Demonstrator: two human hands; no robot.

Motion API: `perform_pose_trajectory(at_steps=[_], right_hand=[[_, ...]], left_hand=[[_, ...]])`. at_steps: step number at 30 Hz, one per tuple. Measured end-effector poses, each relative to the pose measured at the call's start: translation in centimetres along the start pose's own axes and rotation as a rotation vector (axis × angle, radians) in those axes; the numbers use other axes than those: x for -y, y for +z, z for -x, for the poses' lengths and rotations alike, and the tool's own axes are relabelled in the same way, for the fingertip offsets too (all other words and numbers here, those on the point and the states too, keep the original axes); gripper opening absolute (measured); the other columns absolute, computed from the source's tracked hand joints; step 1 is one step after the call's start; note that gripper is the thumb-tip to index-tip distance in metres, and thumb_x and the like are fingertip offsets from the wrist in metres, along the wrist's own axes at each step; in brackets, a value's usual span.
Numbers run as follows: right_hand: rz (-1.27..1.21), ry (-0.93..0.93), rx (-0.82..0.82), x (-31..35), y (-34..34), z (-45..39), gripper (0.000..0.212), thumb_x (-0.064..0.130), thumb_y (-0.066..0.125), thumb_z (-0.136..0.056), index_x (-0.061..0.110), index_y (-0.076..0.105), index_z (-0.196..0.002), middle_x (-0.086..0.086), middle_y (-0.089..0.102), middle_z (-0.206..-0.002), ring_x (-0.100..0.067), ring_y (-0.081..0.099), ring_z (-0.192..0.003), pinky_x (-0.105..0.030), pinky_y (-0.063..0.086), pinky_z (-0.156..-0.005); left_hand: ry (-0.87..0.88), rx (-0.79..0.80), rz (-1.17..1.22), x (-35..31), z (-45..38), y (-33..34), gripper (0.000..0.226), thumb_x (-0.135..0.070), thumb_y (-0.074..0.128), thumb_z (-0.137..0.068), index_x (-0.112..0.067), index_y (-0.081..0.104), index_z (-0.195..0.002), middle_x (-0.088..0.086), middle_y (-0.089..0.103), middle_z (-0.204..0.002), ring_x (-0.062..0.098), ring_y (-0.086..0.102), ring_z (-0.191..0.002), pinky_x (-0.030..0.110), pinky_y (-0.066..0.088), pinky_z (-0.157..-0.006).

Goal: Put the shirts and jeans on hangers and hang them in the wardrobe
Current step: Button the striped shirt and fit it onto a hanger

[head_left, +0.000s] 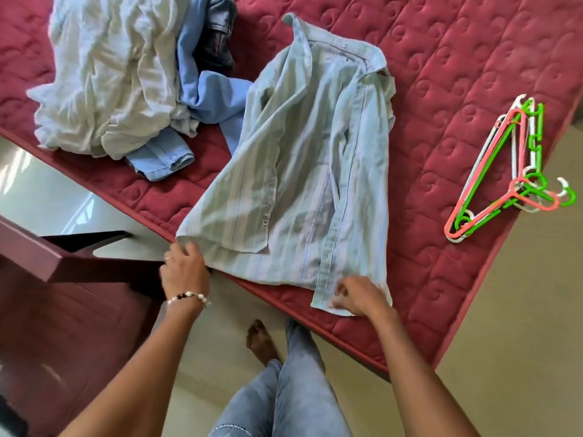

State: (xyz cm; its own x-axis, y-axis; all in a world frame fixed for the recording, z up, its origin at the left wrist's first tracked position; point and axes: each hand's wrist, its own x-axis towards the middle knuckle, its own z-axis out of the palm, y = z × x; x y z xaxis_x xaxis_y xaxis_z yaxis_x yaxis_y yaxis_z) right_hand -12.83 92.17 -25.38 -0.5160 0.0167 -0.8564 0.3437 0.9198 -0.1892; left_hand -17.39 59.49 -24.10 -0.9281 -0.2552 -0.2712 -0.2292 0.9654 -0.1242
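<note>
A person stands at the corner of a bed with a maroon quilted mattress, spreading out a pale striped button-up shirt that lies flat, collar away from them and hem at the mattress edge. The left hand pinches the hem's left corner with curled fingers; the right hand grips the bottom of the button placket. The job appears barely begun: no garment shown is on a hanger, and no wardrobe is in view. A stack of plastic hangers in green, pink and white lies untouched on the mattress, well apart to the shirt's right. A heap of clothes waits at the far left, including a cream garment, light-blue denim and a dark item. The shirt looks thin, creased and unbuttoned, its front panel folded open.
</note>
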Motion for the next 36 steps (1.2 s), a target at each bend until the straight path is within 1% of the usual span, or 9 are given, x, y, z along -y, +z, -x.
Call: perform_pose_trajectory(at_steps=[3, 6, 13, 16, 20, 25, 30, 33, 36], right_hand=[[-0.402, -0.057, -0.323, 2.6, 2.0, -1.0, 0.018, 0.028, 0.068, -0.087, 0.013, 0.063, -0.094, -0.001, 0.061, -0.095, -0.022, 0.059, -0.096, -0.030, 0.045, -0.077], [-0.487, 0.042, -0.571, 5.0, 2.8, -2.5, 0.023, 0.026, 0.067, -0.089, 0.006, 0.060, -0.098, -0.009, 0.060, -0.101, -0.027, 0.057, -0.098, -0.034, 0.043, -0.079], [-0.272, 0.291, -0.487, 6.3, 2.7, -5.6, 0.032, 0.020, 0.060, -0.091, -0.001, 0.049, -0.113, -0.019, 0.060, -0.111, -0.035, 0.059, -0.104, -0.039, 0.051, -0.072], [-0.258, 0.305, -0.484, 6.1, 2.8, -5.5, 0.033, 0.024, 0.059, -0.091, -0.001, 0.051, -0.111, -0.020, 0.061, -0.109, -0.035, 0.060, -0.103, -0.039, 0.051, -0.071], [-0.152, 0.305, -0.463, 6.5, 2.8, -5.5, 0.045, 0.039, 0.058, -0.091, -0.001, 0.049, -0.111, -0.020, 0.061, -0.108, -0.035, 0.056, -0.107, -0.040, 0.051, -0.072], [-0.071, 0.290, -0.435, 6.9, 2.5, -5.5, 0.020, 0.014, 0.052, -0.093, -0.001, 0.051, -0.108, -0.018, 0.065, -0.103, -0.035, 0.063, -0.099, -0.039, 0.052, -0.070], [-0.437, 0.161, -0.546, 6.5, 1.9, -4.5, 0.007, 0.013, 0.055, -0.086, 0.007, 0.057, -0.082, -0.015, 0.065, -0.080, -0.034, 0.061, -0.078, -0.031, 0.036, -0.060], [-0.660, 0.046, -0.556, 6.5, 2.2, -4.3, 0.023, 0.009, 0.061, -0.080, 0.016, 0.047, -0.063, 0.003, 0.047, -0.055, -0.024, 0.046, -0.061, -0.030, 0.032, -0.058], [-0.878, 0.047, -0.454, 6.2, 2.8, -4.8, 0.007, 0.006, 0.068, -0.079, 0.009, 0.067, -0.074, 0.005, 0.058, -0.059, -0.023, 0.058, -0.064, -0.030, 0.045, -0.064]], left_hand=[[0.401, 0.023, 0.031, -3.6, 0.4, 2.0, 0.023, -0.005, 0.074, -0.068, -0.005, 0.059, -0.084, 0.016, 0.052, -0.080, 0.035, 0.056, -0.067, 0.038, 0.046, -0.052], [0.589, 0.110, 0.067, -7.9, 0.2, 3.6, 0.033, -0.019, 0.082, -0.066, -0.008, 0.064, -0.092, 0.011, 0.057, -0.090, 0.033, 0.060, -0.078, 0.039, 0.051, -0.061], [0.490, 0.108, -0.147, -10.3, -3.6, 4.8, 0.055, -0.037, 0.086, -0.055, -0.008, 0.063, -0.096, 0.013, 0.061, -0.093, 0.032, 0.061, -0.086, 0.038, 0.049, -0.065], [0.587, 0.085, -0.179, -9.9, -4.3, 4.5, 0.029, -0.002, 0.081, -0.057, -0.003, 0.063, -0.079, 0.014, 0.059, -0.074, 0.032, 0.061, -0.067, 0.036, 0.050, -0.055], [0.495, 0.242, 0.048, -9.7, -5.5, 4.0, 0.017, 0.002, 0.060, -0.084, 0.000, 0.064, -0.100, 0.016, 0.061, -0.094, 0.035, 0.061, -0.084, 0.042, 0.053, -0.066], [0.633, 0.499, 0.228, -10.4, -3.0, 1.5, 0.023, -0.012, 0.058, -0.082, -0.012, 0.070, -0.102, 0.011, 0.066, -0.103, 0.030, 0.061, -0.097, 0.035, 0.048, -0.079], [0.618, 0.623, -0.061, -10.6, 1.8, 3.2, 0.015, -0.018, 0.053, -0.088, -0.010, 0.057, -0.101, 0.012, 0.060, -0.101, 0.036, 0.061, -0.095, 0.041, 0.048, -0.073], [0.356, 0.602, 0.240, -10.7, 1.8, 3.7, 0.026, -0.038, 0.058, -0.088, -0.018, 0.065, -0.102, 0.005, 0.064, -0.102, 0.029, 0.061, -0.096, 0.036, 0.048, -0.073], [0.259, 0.435, 0.466, -11.2, 1.0, 4.0, 0.022, -0.023, 0.057, -0.092, -0.018, 0.069, -0.110, 0.007, 0.067, -0.102, 0.029, 0.062, -0.098, 0.034, 0.047, -0.077]])
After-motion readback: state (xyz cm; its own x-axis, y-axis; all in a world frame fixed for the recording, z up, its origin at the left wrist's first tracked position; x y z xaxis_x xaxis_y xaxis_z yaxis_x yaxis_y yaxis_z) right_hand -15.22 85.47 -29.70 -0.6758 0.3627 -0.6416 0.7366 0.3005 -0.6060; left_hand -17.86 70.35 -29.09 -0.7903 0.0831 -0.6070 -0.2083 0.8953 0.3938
